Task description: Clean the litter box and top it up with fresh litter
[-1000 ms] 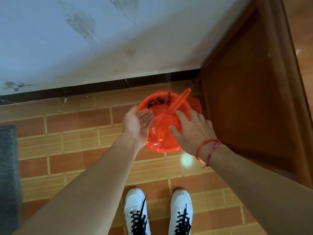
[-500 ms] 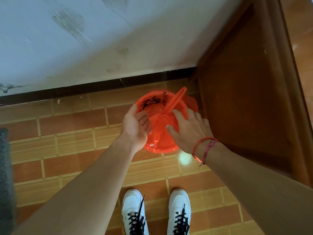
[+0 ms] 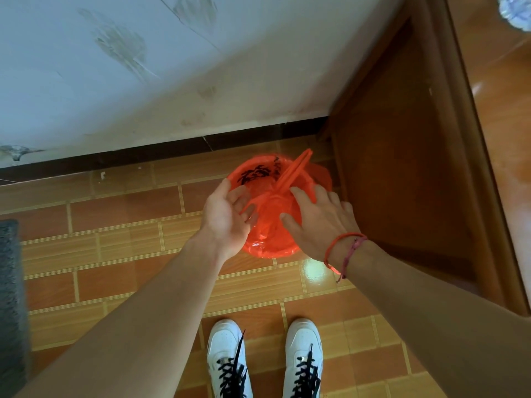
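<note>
Item: red bag [image 3: 270, 239], apparently lining a round bin, sitting mid-frame on the tiled floor [image 3: 115, 254], just beside the wooden door [image 3: 402, 168] at right; my left hand [image 3: 227, 216] is curling round its left edge; my right hand [image 3: 319, 222] is pressing flat, fingers spread; risk: thin film tearing or slipping under uneven pulling, spilling waste.

Both arms are extended forward and down, converging. The left forearm [image 3: 138, 320] and right forearm [image 3: 431, 297] are bare. The left grip [image 3: 227, 216] is turned palm inward, thumb raised, its fingers [image 3: 244, 196] loosely bent; whether anything is pinched cannot be determined. The right grip [image 3: 319, 222] is held palm down, with fingers spread and nearly straight. The grips are near each other, not touching.
</note>
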Tool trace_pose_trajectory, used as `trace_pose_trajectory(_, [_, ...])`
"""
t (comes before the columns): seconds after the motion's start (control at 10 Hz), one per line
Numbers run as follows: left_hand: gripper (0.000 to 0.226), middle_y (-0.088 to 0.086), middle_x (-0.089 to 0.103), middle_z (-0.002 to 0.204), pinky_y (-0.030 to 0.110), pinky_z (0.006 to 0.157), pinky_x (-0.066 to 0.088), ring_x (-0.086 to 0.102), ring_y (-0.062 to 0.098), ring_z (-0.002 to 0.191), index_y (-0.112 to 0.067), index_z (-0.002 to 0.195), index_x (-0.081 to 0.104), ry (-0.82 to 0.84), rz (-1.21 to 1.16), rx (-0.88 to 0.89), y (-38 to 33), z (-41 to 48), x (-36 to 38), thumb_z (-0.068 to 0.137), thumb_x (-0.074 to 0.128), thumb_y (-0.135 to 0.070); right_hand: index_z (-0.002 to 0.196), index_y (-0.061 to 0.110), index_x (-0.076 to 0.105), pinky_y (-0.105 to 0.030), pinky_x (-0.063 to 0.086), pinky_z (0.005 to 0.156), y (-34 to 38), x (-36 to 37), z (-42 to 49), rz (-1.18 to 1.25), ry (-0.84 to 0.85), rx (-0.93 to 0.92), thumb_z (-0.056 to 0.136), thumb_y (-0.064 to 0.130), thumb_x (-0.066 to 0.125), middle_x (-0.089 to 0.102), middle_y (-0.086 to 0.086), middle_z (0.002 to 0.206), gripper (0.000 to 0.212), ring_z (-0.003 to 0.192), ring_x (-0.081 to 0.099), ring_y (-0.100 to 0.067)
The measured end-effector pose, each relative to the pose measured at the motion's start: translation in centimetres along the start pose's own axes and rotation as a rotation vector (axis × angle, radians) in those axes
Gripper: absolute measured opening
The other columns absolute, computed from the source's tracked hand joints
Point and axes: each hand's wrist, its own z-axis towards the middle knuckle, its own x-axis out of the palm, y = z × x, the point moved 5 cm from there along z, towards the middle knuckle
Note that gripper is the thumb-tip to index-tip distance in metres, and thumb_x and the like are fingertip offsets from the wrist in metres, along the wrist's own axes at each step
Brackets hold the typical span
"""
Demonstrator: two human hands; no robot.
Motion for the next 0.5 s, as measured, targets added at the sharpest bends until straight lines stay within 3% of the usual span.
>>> trace_pose_trajectory(0.2, [0.063,0.017,0.044,0.152,0.043,0.116,0.033,0.037,0.032,0.143,-0.003,0.148,0.040,-0.007,-0.007,0.018,-0.8,-1.7,0.4,0.104,0.037,-0.048,0.145,0.033,0.028,-0.050,0.034,0.103,0.2,-1.9,-1.0,-0.013,-0.015,0.005,0.093,0.061,0.034,0.040,-0.010,0.141,0.060,0.127,0.040,-0.032])
trace_pose_trajectory(0.5, [0.058,0.018,0.048,0.148,0.044,0.117,0.033,0.042,0.032,0.140,-0.003,0.145,0.045,0.008,0.010,0.037,-2.9,-8.5,2.4,0.105,0.038,-0.045,0.144,0.033,0.029,-0.051,0.035,0.099,1.9,-8.4,-5.1,-0.011,-0.063,0.005,0.093,0.059,0.034,0.042,-0.010,0.138,0.057,0.124,0.043,-0.032])
